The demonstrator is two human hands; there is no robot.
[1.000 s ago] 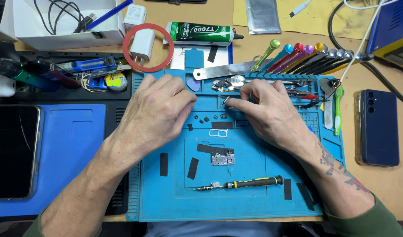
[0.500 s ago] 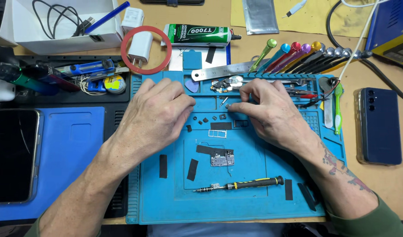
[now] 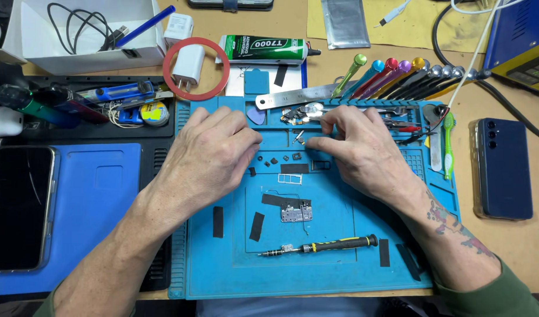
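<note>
Both hands are resting on the blue repair mat. The right hand is pinching a tiny metal part between its fingertips near the mat's upper tray. The left hand is lying loosely curled just left of the part, holding nothing visible.

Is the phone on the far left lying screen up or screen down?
Screen up: the phone lies flat on the blue pad, its dark glass display showing, unlit, apart from both hands.
</note>
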